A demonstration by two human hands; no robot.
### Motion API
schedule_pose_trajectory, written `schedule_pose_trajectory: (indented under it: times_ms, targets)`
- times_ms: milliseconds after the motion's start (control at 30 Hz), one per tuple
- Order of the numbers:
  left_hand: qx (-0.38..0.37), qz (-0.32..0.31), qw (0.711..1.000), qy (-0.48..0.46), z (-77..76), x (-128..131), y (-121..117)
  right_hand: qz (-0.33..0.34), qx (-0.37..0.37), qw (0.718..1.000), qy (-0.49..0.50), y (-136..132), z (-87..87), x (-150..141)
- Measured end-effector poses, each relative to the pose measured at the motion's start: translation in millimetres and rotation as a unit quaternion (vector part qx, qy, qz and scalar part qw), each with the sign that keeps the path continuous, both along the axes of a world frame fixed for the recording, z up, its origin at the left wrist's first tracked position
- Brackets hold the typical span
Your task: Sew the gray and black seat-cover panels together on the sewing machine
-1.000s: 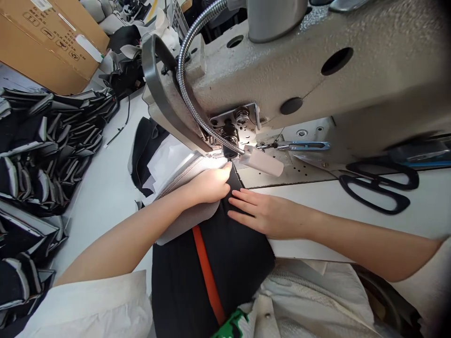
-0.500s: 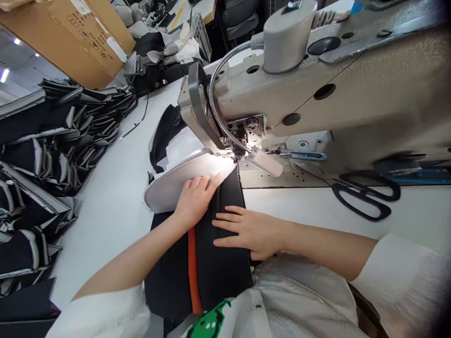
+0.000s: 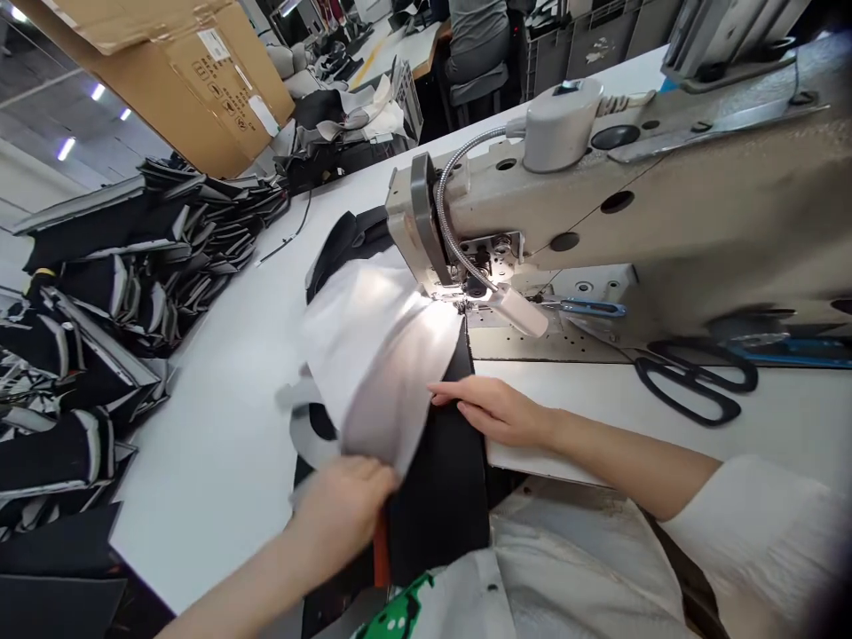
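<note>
The head view showed a bulky beige metal sewing machine [image 3: 599,213] with its small white tubular lamp [image 3: 523,311] lit beside the needle area, the clock's centre here.

A light grey curved fabric panel [image 3: 392,382] ran from the needle area toward seven o'clock, over a long black fabric piece [image 3: 445,479] that reached down to six. A thin white sheet [image 3: 352,319] lay at nine, and a narrow orange strip [image 3: 381,550] showed near seven.

The left hand [image 3: 346,497], blurred, was closed on the panel's lower end at seven o'clock. The right hand [image 3: 496,410], at five, gripped nothing visible; its index finger reached out to the panel's edge, the others loosely bent.

On the white tabletop [image 3: 226,382], black-handled metal scissors [image 3: 689,371] rested between three and four, with blue-handled thread snips [image 3: 592,307] at three on the machine bed. Stacked black-and-grey padded pieces [image 3: 166,240] filled nine to ten, a brown cardboard box [image 3: 219,98] stood at ten, and a seated person [image 3: 479,35] was at twelve.
</note>
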State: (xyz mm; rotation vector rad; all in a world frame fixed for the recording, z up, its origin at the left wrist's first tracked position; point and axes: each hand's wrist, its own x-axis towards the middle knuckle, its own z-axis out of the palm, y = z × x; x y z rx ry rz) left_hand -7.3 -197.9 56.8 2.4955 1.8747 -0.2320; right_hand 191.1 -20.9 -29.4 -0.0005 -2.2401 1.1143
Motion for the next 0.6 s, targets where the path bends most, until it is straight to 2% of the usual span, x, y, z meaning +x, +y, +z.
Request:
schedule_pose_trajectory:
  times_ms: [67, 133, 167, 233, 333, 367, 400, 433, 500, 533, 600]
  targets:
    - [-0.188, -0.015, 0.982, 0.016, -24.4, 25, 1, -0.104, 0.129, 0.984, 0.061, 2, 7.6, -12]
    - [-0.272, -0.031, 0.962, 0.013, -33.2, 38, 8, -0.146, 0.252, 0.954, 0.064, 6, 17.0, -31]
    - [-0.293, -0.033, 0.955, -0.005, -29.2, 39, 13, -0.15, 0.295, 0.942, 0.054, 9, 20.9, -42]
    - [-0.338, -0.038, 0.938, -0.064, -6.2, 34, 25, -0.142, 0.341, 0.928, 0.048, 13, 24.3, -61]
    - [-0.45, -0.051, 0.866, -0.213, 40.1, 14, 52, -0.137, 0.338, 0.927, 0.084, 16, 18.3, -76]
    - [-0.454, -0.038, 0.851, -0.262, 50.6, 6, 63, -0.143, 0.327, 0.929, 0.099, 15, 14.9, -77]
    - [-0.42, -0.007, 0.859, -0.293, 55.9, -1, 75, -0.151, 0.317, 0.93, 0.113, 14, 11.7, -76]
    - [-0.355, 0.042, 0.886, -0.295, 55.8, -7, 86, -0.157, 0.309, 0.93, 0.124, 13, 9.0, -74]
    - [-0.21, 0.136, 0.945, -0.209, 41.3, -18, 108, -0.16, 0.301, 0.93, 0.137, 11, 6.2, -70]
    - [-0.16, 0.155, 0.965, -0.139, 29.7, -22, 117, -0.158, 0.3, 0.93, 0.14, 11, 5.7, -68]
    - [-0.096, 0.141, 0.985, -0.005, 6.6, -32, 129, -0.149, 0.297, 0.932, 0.147, 11, 5.7, -67]
